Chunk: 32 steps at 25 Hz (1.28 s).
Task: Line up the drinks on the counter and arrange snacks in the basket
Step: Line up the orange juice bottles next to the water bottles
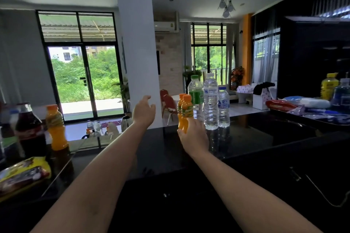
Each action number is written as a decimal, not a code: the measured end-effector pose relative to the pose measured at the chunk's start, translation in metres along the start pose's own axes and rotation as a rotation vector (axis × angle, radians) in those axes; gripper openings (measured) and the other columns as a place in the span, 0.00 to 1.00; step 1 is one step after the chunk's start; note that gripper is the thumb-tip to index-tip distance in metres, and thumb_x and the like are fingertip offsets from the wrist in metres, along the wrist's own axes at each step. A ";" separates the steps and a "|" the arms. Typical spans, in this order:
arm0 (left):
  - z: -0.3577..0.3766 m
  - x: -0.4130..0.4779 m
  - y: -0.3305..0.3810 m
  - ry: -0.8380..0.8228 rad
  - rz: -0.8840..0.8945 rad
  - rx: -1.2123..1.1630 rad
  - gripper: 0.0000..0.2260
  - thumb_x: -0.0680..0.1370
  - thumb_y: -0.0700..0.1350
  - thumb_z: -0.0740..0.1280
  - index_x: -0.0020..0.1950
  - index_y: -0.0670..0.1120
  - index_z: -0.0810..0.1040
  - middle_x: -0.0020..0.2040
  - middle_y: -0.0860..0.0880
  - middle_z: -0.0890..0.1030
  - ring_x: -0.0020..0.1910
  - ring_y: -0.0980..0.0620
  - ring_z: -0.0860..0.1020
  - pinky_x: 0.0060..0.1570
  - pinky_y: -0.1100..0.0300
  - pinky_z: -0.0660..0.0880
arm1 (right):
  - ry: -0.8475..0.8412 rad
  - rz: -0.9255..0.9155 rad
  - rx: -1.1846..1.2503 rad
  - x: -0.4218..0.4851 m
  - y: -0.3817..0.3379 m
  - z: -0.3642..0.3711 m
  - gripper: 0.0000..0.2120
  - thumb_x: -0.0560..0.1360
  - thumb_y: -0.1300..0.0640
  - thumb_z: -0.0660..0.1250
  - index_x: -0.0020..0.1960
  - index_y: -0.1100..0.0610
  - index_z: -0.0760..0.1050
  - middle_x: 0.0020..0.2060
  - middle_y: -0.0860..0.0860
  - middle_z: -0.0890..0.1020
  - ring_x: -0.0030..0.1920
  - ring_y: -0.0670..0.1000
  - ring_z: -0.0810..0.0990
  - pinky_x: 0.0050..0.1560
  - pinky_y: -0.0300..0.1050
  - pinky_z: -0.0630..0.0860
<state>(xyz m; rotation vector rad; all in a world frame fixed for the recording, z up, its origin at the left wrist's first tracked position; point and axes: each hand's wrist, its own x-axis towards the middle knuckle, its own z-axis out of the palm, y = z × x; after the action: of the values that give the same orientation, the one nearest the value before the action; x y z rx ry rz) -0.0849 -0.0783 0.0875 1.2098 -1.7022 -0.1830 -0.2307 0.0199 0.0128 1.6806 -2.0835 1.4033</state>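
The glossy black surface [255, 138] carries a row of three clear plastic water bottles [210, 102] near its far edge. At the row's left end the right hand [195, 136] closes its grip round the base of an upright small orange juice bottle [187, 113], just beside a second orange bottle [180, 100]. The left hand [144, 112] hovers nearby, its grip wide and holding nothing.

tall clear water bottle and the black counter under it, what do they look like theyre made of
The tall clear water bottle looks like thin transparent plastic, judging by its ribbed, see-through wall and wrapped printed label. The black counter is a hard, polished slab, probably stone or a lookalike. It mirrors the bottles standing on it, but the exact material cannot be told.
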 end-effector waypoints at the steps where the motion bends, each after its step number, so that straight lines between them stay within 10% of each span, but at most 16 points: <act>1: -0.014 -0.008 -0.010 0.045 -0.059 -0.009 0.19 0.78 0.43 0.62 0.69 0.45 0.68 0.65 0.42 0.75 0.61 0.42 0.75 0.56 0.52 0.71 | -0.014 -0.054 -0.009 -0.002 -0.011 0.001 0.23 0.77 0.48 0.65 0.68 0.56 0.68 0.64 0.52 0.74 0.64 0.54 0.70 0.60 0.52 0.72; 15: -0.142 -0.044 -0.176 0.366 -0.620 0.022 0.25 0.76 0.45 0.68 0.70 0.42 0.64 0.67 0.41 0.72 0.64 0.40 0.72 0.61 0.46 0.72 | -0.536 0.013 0.509 0.025 -0.176 0.143 0.20 0.78 0.49 0.64 0.66 0.58 0.75 0.60 0.56 0.80 0.58 0.54 0.77 0.60 0.50 0.74; 32: -0.118 -0.007 -0.231 0.382 -0.696 0.047 0.33 0.78 0.46 0.64 0.77 0.42 0.51 0.74 0.41 0.62 0.72 0.41 0.63 0.69 0.46 0.63 | -0.992 -0.178 0.858 0.074 -0.323 0.252 0.24 0.75 0.50 0.70 0.67 0.59 0.72 0.62 0.59 0.77 0.62 0.60 0.77 0.63 0.60 0.75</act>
<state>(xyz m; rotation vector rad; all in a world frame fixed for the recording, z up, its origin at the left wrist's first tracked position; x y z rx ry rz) 0.1517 -0.1391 0.0011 1.7137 -0.9171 -0.3066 0.1154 -0.1950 0.0997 3.3510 -1.5544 1.7359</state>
